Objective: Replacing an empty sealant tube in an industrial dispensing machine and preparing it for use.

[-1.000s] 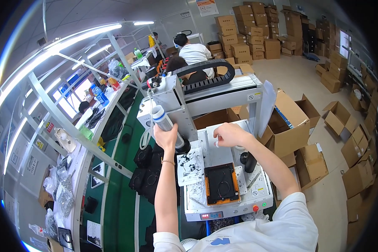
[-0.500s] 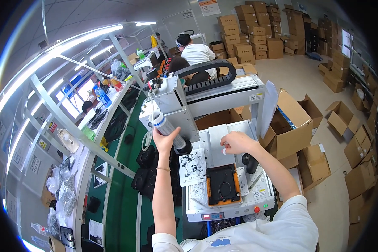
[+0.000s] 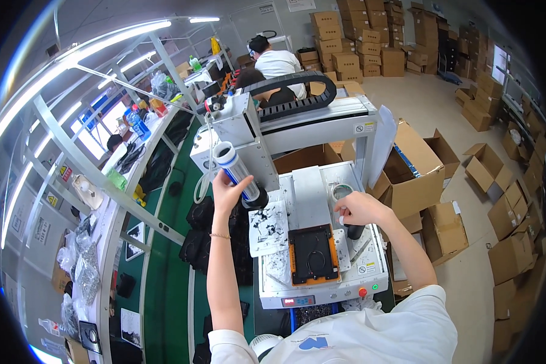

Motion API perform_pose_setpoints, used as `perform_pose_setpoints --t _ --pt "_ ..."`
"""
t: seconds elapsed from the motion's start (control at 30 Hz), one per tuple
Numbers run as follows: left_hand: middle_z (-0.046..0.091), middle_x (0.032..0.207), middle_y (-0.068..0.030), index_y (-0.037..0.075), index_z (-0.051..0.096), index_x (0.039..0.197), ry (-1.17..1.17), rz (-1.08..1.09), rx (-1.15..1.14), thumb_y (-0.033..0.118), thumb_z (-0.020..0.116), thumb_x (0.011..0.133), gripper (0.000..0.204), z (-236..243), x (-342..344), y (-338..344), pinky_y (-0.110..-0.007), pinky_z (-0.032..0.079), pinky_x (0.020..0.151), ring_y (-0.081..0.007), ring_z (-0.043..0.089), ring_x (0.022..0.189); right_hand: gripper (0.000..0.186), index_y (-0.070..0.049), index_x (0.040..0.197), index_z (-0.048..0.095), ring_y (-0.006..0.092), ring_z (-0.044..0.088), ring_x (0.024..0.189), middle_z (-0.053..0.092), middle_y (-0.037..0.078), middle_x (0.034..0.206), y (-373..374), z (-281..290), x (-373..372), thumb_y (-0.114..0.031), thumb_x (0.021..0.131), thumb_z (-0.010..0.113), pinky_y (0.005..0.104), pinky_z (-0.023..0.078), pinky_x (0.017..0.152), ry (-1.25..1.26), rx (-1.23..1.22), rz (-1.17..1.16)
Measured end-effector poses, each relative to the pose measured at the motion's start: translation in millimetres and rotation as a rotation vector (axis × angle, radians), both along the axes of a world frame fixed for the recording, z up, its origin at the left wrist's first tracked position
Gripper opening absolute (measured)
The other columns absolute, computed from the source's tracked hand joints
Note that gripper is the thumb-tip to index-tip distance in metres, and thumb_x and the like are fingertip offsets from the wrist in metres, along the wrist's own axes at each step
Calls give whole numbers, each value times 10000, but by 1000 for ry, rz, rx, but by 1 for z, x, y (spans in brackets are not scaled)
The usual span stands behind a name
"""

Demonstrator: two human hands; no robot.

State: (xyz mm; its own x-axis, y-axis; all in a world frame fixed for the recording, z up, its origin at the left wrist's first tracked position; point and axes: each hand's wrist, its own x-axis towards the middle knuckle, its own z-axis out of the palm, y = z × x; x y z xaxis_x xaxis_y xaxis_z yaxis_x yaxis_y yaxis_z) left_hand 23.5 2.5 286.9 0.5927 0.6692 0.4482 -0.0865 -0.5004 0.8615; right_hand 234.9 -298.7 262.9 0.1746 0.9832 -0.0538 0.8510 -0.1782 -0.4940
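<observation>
Relative to the orange-framed black tray: blue-banded tube beyond-left, left hand clamped round it, not set down (judged midway); right hand beyond-right, fingers curled by a white bit, grip cannot be told.
</observation>
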Motion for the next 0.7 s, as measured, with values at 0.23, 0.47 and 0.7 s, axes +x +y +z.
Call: perform_pose_setpoints --t 0.23,0.47,0.7 --pt "646 824 -28 13 600 876 -193 401 -113 118 847 630 363 -8 24 9 -281 495 685 -119 604 711 259 11 994 664 239 686 811 702 119 869 -18 17 -26 -82 753 650 338 537 759 97 212 64" --pt "617 864 -73 9 573 928 -148 355 -87 128 802 636 390 -6 29 -17 -295 487 729 -155 594 768 289 21 1015 653 215 685 805 698 119 877 -39 17 -35 -20 730 629 326 538 771 140 213 68" --pt "653 963 -88 4 527 1047 -9 36 7 91 805 711 444 2 3 -3 -296 518 781 -157 635 871 226 17 980 666 238 683 820 696 137 882 -40 3 -41 -87 779 655 334 533 746 169 196 64"
